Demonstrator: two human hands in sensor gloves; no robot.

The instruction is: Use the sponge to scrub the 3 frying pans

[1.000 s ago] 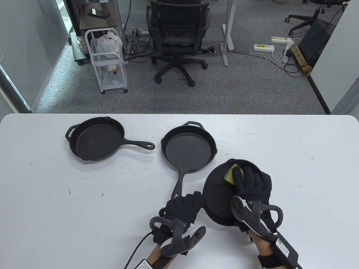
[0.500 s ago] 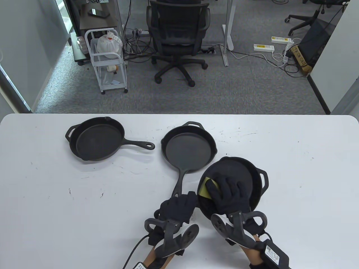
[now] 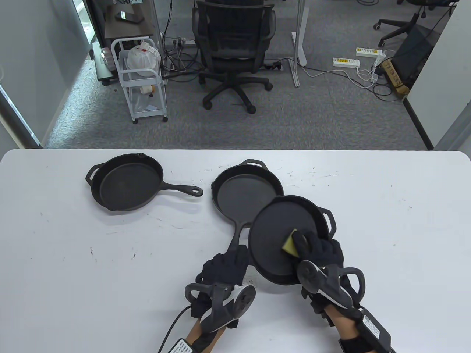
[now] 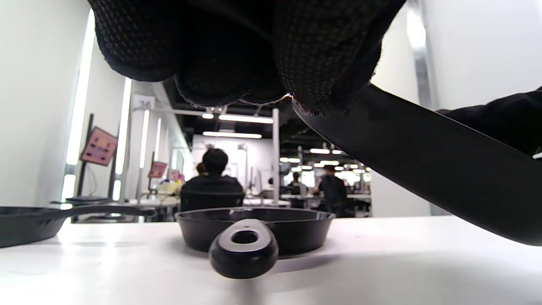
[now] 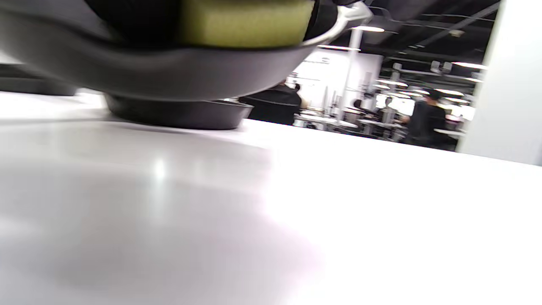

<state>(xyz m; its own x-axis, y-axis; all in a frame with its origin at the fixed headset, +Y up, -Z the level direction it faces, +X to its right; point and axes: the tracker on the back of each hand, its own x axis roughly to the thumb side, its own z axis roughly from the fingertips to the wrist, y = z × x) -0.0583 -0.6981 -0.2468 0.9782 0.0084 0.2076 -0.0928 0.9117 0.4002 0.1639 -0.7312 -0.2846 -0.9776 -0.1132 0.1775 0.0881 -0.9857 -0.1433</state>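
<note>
The left hand (image 3: 223, 265) is curled round the handle of the nearest frying pan (image 3: 283, 235), holding it lifted and tilted off the table (image 3: 73, 275), its far rim overlapping the middle pan (image 3: 245, 195) in the table view. The right hand (image 3: 320, 253) has its fingers wrapped round a yellow sponge (image 3: 290, 244) and presses it against the lifted pan's dark face; whether that face is the inside or the underside is hard to tell from here. These pans look like cast iron, so they are probably heavy and rigid, and a one-handed hold at the handle end will likely strain the wrist; gripping close to the bowl or resting the rim on the table would steady it. The sponge is soft and should give under pressure. A third pan (image 3: 125, 182) sits flat well to the left, apart from the others. The middle pan's handle (image 3: 235, 241) lies just beside the left hand and could be knocked. An office chair (image 3: 233, 47) stands beyond the table.
</note>
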